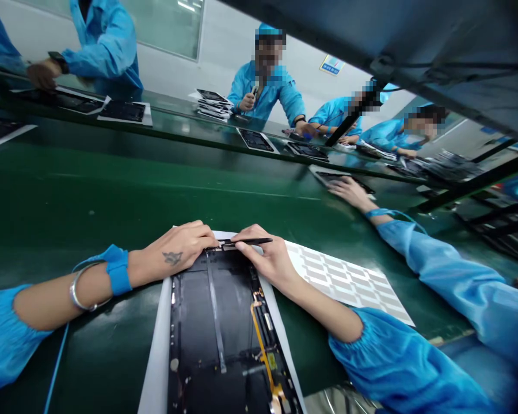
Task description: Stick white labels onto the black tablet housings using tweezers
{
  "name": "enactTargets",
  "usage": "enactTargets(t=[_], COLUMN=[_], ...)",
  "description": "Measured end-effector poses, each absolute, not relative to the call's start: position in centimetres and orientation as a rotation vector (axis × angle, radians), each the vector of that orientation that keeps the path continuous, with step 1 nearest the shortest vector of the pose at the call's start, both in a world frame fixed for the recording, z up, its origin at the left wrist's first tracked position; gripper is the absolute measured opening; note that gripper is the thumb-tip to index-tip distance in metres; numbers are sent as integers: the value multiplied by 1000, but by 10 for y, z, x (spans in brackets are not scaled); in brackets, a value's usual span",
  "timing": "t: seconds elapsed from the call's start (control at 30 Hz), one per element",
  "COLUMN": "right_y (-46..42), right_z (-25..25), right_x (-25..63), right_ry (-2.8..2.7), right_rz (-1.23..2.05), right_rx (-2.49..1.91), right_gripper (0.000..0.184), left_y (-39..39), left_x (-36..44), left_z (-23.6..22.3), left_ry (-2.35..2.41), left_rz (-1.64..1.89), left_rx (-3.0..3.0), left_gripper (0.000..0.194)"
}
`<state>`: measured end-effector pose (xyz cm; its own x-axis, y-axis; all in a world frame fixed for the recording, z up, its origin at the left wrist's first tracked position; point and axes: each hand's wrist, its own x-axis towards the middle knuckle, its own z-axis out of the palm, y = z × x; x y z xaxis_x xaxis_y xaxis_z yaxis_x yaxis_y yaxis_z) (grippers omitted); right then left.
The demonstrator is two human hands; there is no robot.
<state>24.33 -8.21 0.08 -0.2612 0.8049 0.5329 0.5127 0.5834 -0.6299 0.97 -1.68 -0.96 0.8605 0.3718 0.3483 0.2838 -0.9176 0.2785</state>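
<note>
An opened tablet (233,322) with black innards, a grey strip down its middle and an orange flex cable lies on a white sheet (155,351) in front of me. My right hand (270,259) pinches black tweezers (256,241), whose tip reaches the tablet's far edge. There my left hand (183,247) rests over the far left corner, fingers bent and pressed together close to the tweezer tip. What those fingertips hold, if anything, is too small to make out. Partly behind my right forearm lies a white sheet of grey stickers (341,273).
A co-worker's hand (351,192) at the right touches another tablet (323,175) on the green bench (90,201). Across the bench, people in blue work beside more tablets (256,141) and a stack (213,106). A dark overhead shelf (435,57) slants over the upper right.
</note>
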Motion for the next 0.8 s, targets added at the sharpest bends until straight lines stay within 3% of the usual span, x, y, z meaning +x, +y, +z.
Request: enactTargets(t=[0.33, 0.5, 0.63, 0.8], right_y=[-81, -88, -94, -102], right_z=[0, 6, 7, 9], right_x=[244, 264, 278, 274], right_ry=[-1913, -1662, -1699, -2127], right_rz=[444, 545, 437, 109], right_rx=[-1054, -1310, -1350, -975], right_gripper=[24, 32, 31, 15], left_y=[-12, -14, -15, -13], left_x=[16, 15, 13, 14], left_z=[-4, -2, -2, -4], left_ry=[495, 457, 405, 384], left_rz=[488, 557, 573, 620], left_rx=[2881, 2916, 2910, 2846], left_gripper=[30, 32, 37, 35])
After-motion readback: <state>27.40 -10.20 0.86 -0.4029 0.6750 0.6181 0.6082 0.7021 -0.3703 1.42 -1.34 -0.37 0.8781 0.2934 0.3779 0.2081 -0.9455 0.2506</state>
